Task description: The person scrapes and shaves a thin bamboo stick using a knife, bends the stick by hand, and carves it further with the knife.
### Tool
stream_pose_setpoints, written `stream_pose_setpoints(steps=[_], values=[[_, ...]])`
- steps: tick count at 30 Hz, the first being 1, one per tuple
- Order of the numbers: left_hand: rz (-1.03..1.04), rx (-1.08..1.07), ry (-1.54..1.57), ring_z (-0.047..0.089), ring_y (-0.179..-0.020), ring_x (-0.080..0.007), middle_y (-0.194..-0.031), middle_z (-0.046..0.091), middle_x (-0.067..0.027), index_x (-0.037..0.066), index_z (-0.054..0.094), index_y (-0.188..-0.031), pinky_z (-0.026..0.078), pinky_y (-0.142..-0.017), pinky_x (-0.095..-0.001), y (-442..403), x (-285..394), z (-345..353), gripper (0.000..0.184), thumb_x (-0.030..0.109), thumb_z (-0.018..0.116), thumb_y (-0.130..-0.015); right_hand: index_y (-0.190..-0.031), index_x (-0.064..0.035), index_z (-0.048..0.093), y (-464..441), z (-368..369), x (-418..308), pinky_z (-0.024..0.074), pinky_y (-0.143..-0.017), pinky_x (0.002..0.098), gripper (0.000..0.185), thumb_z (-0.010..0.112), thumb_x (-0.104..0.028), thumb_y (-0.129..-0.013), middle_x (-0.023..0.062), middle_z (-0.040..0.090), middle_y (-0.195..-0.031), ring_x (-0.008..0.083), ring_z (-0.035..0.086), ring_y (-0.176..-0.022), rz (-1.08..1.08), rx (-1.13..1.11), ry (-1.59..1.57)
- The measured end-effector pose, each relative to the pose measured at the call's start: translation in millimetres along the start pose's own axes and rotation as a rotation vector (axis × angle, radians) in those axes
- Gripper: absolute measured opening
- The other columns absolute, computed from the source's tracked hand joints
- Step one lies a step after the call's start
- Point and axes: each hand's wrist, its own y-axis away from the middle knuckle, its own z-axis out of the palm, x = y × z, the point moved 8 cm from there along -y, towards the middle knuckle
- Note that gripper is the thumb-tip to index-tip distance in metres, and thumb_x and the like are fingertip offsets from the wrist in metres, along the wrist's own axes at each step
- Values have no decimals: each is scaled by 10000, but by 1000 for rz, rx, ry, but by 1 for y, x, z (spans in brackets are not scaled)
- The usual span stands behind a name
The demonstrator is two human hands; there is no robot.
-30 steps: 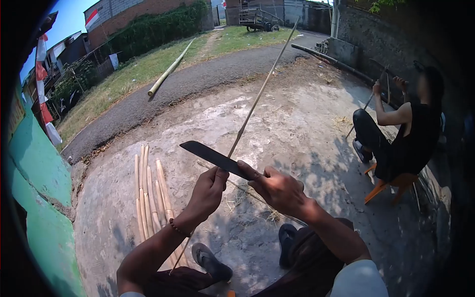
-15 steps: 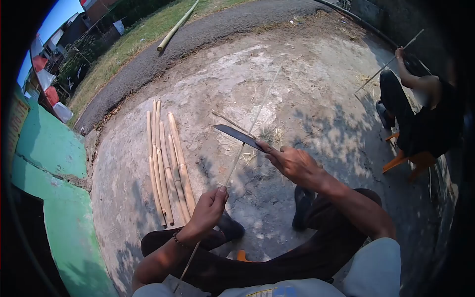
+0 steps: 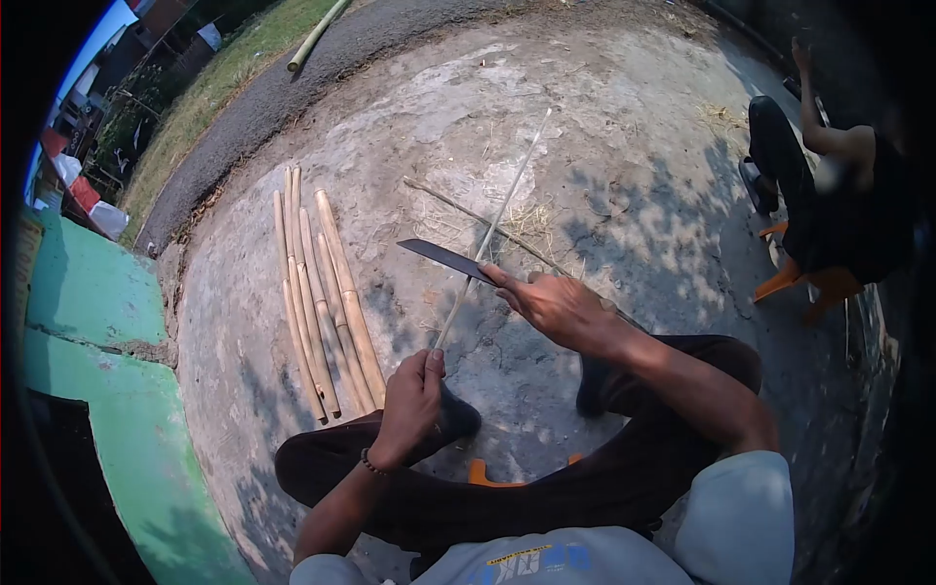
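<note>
My left hand (image 3: 414, 395) is closed round the near part of a thin bamboo strip (image 3: 514, 182), thumb on top. The strip points away from me over the ground. In my right hand (image 3: 561, 310) is a knife (image 3: 436, 256) with a long dark blade. Its blade lies across the strip, close to the handle and a little beyond my left hand. The handle is mostly hidden by my fingers. Below the blade, a thin stick (image 3: 453, 204) lies on the ground, crossing under the strip's line and running behind my right hand.
Several bamboo poles (image 3: 343, 283) lie side by side on the concrete ground, left of my feet. A green bamboo pole (image 3: 317, 37) rests by the asphalt path. At right, another person (image 3: 829, 195) sits on an orange stool (image 3: 780, 281). A green wall (image 3: 93, 283) stands at left.
My right hand and the knife have moved slightly left and toward me along the strip. My view has shifted a little. The other person's raised hand has moved up, and their stick no longer shows.
</note>
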Motion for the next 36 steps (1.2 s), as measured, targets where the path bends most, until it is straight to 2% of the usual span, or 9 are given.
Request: stream_pose_setpoints(steps=[3,7,15,20,22,26,30,31,36], values=[[-47,55,-133,650,-699,-409,-746,625,-196,1,624,-949,467,-627,-496,4,20,-4,355,284,449,-1074,-1581,-344,276,21,10,-46,479,-464,457,542,449,-386,-1069,135,552,-681,318,579,-516,-136,-13,-10],[-14,135,-421,650,-700,-454,-733,653,-237,35,635,-1010,476,-617,-562,-10,11,3,322,303,464,-1064,-1581,-349,270,14,17,-40,497,-467,465,549,446,-406,-1065,141,569,-718,326,594,-516,-100,-46,58],[-8,242,-458,640,-644,-434,-682,633,-208,37,649,-987,453,-591,-532,-5,24,5,338,319,478,-1062,-1580,-364,251,7,4,3,501,-445,470,542,418,-432,-1068,149,573,-720,336,610,-502,75,-61,143],[-64,192,-461,659,-712,-424,-723,654,-203,37,651,-967,477,-624,-509,-1,4,9,389,355,452,-1070,-1569,-312,292,25,26,-22,496,-433,456,523,394,-439,-1073,171,589,-693,345,609,-510,-142,-90,51],[-85,203,-457,661,-723,-422,-735,661,-195,35,655,-964,480,-629,-500,5,8,11,396,349,440,-1075,-1566,-385,301,11,0,22,469,-452,419,515,428,-431,-1069,131,545,-682,283,573,-502,140,-89,86],[-77,233,-363,663,-733,-428,-738,660,-202,43,649,-946,474,-628,-512,-3,6,12,402,363,441,-1072,-1570,-327,316,32,24,-44,468,-462,411,514,411,-434,-1076,122,540,-651,270,567,-496,-139,-71,-1],[-110,176,-492,652,-732,-470,-762,666,-245,54,639,-979,481,-630,-571,9,10,25,384,355,420,-1075,-1550,-328,335,20,17,12,508,-547,497,506,415,-459,-1068,156,581,-699,364,633,-599,245,-287,-99],[-97,196,-403,653,-726,-466,-751,662,-247,60,636,-971,480,-613,-565,6,13,24,382,361,424,-1074,-1546,-325,336,29,15,-28,497,-501,491,497,408,-453,-1071,152,563,-652,351,633,-573,-7,-114,-149],[-74,171,-472,652,-698,-460,-707,649,-241,70,639,-979,474,-588,-561,4,8,25,371,373,442,-1067,-1568,-340,286,12,20,40,509,-571,504,513,416,-413,-1077,169,569,-677,365,638,-619,142,-180,-20]])
